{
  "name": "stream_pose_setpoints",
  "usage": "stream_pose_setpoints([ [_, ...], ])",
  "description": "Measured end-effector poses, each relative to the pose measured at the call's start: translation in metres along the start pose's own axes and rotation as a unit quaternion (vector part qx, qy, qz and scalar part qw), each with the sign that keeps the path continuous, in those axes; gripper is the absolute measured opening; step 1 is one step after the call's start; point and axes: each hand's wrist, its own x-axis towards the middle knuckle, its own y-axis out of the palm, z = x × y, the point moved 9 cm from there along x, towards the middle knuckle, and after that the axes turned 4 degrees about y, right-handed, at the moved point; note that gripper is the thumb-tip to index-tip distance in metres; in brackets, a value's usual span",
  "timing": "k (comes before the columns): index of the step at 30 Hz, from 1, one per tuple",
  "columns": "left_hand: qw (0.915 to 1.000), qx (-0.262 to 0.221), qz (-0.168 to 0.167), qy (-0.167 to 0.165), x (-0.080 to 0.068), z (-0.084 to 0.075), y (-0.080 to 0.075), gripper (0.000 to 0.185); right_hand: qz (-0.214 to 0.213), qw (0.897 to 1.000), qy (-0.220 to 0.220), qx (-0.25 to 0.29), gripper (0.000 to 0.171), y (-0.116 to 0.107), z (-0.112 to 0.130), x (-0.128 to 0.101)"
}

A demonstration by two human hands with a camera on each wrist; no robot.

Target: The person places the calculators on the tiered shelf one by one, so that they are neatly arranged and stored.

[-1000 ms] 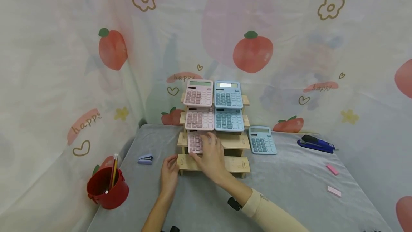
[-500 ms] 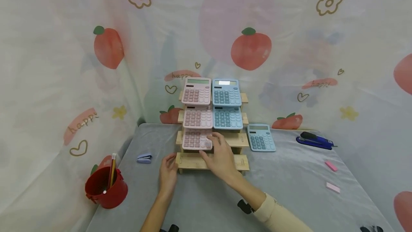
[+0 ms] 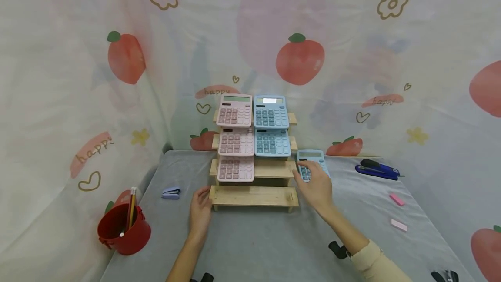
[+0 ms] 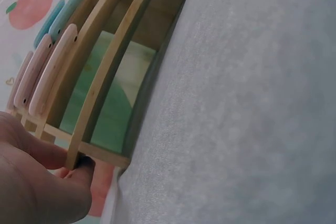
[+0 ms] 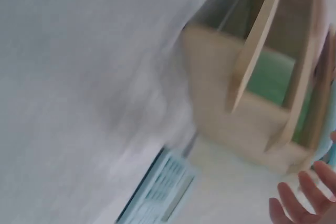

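Right hand (image 3: 316, 186) now over blue calculator (image 3: 311, 160)

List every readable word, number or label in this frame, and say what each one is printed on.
"happy": backdrop cloth, on the red stroke at left.
"happy": the stroke behind the wooden rack, partly hidden.
"happy": the stroke at right, faint.
Calculator keys and displays, pink and blue: too small to read.
Blue stapler: no legible label.

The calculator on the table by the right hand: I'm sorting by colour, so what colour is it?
Light blue calculator, clearest in the head view.
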Motion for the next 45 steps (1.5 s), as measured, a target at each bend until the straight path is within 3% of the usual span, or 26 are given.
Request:
stream_pose_setpoints([
  [5,1.0,0.0,-0.004,-0.001,0.001,0.002,-0.003,0.044,0.05,0.996,0.051,-0.047,0.042,0.004,-0.038,0.008],
  [8,1.0,0.005,-0.006,-0.004,0.002,0.003,-0.005,0.044,0.098,0.989,0.082,-0.07,0.056,0.018,-0.063,0.012],
  [11,0.9999,0.008,-0.01,-0.008,0.002,0.004,-0.008,0.044,0.159,0.975,0.129,-0.087,0.079,0.039,-0.092,0.013],
  [14,0.9999,0.008,-0.011,-0.008,0.0,0.005,-0.009,0.043,0.213,0.954,0.186,-0.104,0.102,0.059,-0.12,0.008],
  [16,0.9999,0.007,-0.009,-0.006,0.0,0.004,-0.008,0.044,0.233,0.942,0.212,-0.117,0.113,0.068,-0.133,0.005],
  [19,1.0,0.006,-0.005,0.0,-0.001,0.004,-0.006,0.044,0.24,0.934,0.23,-0.128,0.122,0.076,-0.148,0.003],
  [34,1.0,0.006,-0.002,-0.002,-0.003,0.003,0.003,0.043,0.163,0.959,0.203,-0.11,0.109,0.066,-0.158,0.008],
  [45,1.0,0.001,-0.004,-0.001,0.0,0.001,-0.001,0.043,0.105,0.977,0.177,-0.057,0.102,0.014,-0.097,0.008],
])
